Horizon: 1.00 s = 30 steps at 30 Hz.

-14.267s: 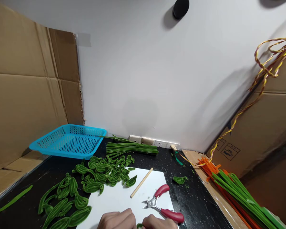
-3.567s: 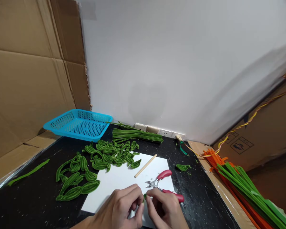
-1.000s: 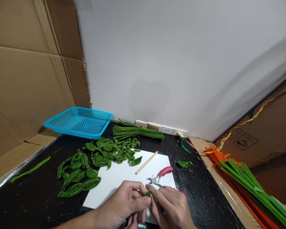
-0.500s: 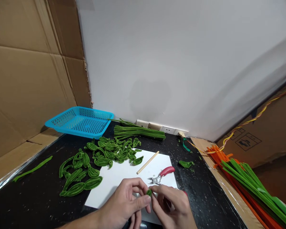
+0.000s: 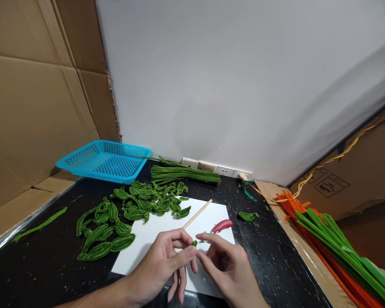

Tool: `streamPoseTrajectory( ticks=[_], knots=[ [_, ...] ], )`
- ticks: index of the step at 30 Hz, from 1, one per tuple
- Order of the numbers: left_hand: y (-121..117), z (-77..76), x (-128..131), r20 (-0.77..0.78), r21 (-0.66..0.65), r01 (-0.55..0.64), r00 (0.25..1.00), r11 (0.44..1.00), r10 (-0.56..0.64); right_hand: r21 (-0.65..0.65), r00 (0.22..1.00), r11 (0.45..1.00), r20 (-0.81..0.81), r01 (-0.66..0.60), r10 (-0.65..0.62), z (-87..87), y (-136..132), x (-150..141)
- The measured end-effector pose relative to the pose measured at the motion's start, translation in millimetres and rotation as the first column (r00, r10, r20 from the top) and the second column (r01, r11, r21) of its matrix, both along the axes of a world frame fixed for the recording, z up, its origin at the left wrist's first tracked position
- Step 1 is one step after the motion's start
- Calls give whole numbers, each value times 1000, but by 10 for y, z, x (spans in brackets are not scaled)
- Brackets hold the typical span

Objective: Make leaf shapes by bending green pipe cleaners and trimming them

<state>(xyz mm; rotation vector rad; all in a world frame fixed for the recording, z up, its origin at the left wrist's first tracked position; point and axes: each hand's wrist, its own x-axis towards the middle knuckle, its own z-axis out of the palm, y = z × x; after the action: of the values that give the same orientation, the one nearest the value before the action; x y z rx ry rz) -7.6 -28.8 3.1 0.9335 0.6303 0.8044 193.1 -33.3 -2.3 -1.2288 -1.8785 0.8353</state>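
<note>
From where I stand, a black speckled tabletop [image 5: 41, 269] meets a white wall [image 5: 205, 77], with cardboard [image 5: 35, 102] at the left. The left hand [image 5: 162, 261] pinches a small green piece [image 5: 194, 243] between its fingers above a white sheet [image 5: 165, 224]; the right hand [image 5: 233, 266] has its fingers narrowly parted just beside it. Caution: the piece may slip if the left pinch slackens, its small size leaving little to grip. Dropped, it could be lost among the green loops [image 5: 146, 194] overlapping the sheet. A blue tray [image 5: 98, 174] stands at the rear left.
</note>
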Motion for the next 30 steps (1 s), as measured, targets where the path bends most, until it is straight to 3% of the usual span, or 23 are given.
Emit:
streamPoseTrajectory(
  ticks=[4,8,11,14,19,22,26,30],
  knots=[
    [98,66,-80,-24,18,-167,986,986,167,190,990,980,136,-60,34,3,16,4],
    [195,218,-191,-11,-56,-396,918,917,396,378,962,912,265,-160,59,-54,-10,-13],
    [209,299,-223,16,-49,-410,911,911,411,467,936,850,343,-244,80,-94,-11,-24],
    [200,300,-210,-2,0,-398,918,918,398,492,923,822,370,-288,102,-94,-2,-31],
    [240,196,-222,-88,208,-428,888,880,452,525,925,799,367,-294,99,-72,6,-35],
    [242,123,-246,-197,271,-318,906,909,376,614,943,739,322,-277,85,-74,9,-16],
    [141,129,-239,-395,344,-40,900,938,184,649,950,706,292,-283,113,-54,21,38],
    [39,203,-224,-552,577,201,810,792,196,623,947,722,288,-300,144,-12,20,102]
  ],
)
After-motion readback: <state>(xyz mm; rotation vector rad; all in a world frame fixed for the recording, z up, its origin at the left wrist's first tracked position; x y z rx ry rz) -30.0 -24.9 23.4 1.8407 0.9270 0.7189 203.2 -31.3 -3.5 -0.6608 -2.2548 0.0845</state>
